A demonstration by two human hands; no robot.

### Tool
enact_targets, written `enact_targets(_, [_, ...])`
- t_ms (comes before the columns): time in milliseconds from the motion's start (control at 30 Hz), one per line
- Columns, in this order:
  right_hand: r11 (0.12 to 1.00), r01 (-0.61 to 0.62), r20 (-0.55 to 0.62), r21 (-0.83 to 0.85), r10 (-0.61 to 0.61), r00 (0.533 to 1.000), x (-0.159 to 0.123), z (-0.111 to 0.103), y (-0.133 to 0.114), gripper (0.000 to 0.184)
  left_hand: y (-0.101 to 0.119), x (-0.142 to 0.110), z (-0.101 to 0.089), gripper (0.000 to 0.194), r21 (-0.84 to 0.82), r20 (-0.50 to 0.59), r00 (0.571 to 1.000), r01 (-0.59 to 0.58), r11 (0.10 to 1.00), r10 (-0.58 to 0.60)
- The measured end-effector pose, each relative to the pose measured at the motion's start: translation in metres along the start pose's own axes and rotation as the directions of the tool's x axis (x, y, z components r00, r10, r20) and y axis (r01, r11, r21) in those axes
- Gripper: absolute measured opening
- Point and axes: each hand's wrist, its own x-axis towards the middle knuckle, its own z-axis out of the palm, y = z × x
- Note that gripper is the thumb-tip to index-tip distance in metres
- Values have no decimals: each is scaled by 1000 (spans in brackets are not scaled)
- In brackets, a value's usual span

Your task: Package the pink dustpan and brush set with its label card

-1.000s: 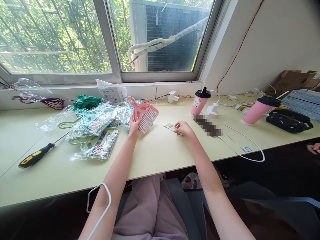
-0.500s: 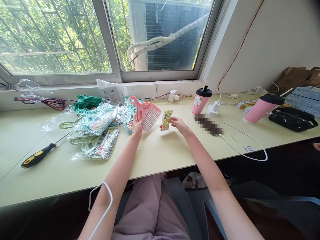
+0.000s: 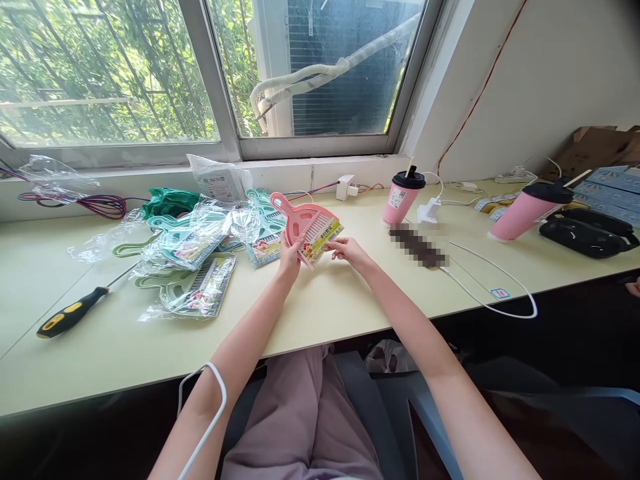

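Observation:
My left hand (image 3: 289,259) is closed round the lower left edge of a pink dustpan and brush set (image 3: 299,215), held tilted above the table with its handle up and to the left. A yellow-green printed label card (image 3: 323,241) lies across the white bristles. The fingers of my right hand (image 3: 350,252) pinch the card at its lower right edge. Just left of the set lies a teal dustpan and brush set (image 3: 265,230), its printed card over its bristles. Beside it, bagged teal sets (image 3: 187,240) and a bagged green set (image 3: 200,290) are piled.
A black and yellow screwdriver (image 3: 73,313) lies at the left. On the right stand a pink cup (image 3: 399,200), a second pink cup (image 3: 527,213), a white charger (image 3: 429,211) with a cable, and a black case (image 3: 590,237). Clear plastic wrap (image 3: 60,183) sits by the window.
My right hand has brought the label card left and onto the bristles of the pink set. My left hand has shifted slightly right with the set.

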Motion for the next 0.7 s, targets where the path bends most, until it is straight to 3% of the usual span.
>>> enact_targets(200, [997, 17, -47, -72, -21, 999, -2, 2, -2, 23, -2, -1, 1, 80, 43, 81, 997, -13, 999, 10])
enact_targets(300, [997, 14, -94, -81, -22, 995, -2, -7, -7, 29, -1, 1, -1, 76, 1, 38, 999, 30, 1000, -30])
enact_targets(400, [997, 65, -155, 31, -59, 986, -3, -22, -17, 34, 2, 3, -3, 68, -42, -13, 998, 55, 998, -55])
enact_targets(533, [979, 105, -36, 176, -100, 994, -7, -31, -24, 37, 6, 3, -4, 66, -18, -15, 999, 46, 999, -46])
enact_targets(633, [994, 48, 46, 99, -53, 998, -6, -21, -19, 39, 7, 1, -1, 71, -10, 12, 999, 48, 999, -48])
enact_targets(700, [999, 31, 28, 21, -32, 999, -5, -12, -14, 38, 6, -2, 2, 73, -12, 39, 998, 50, 999, -50])
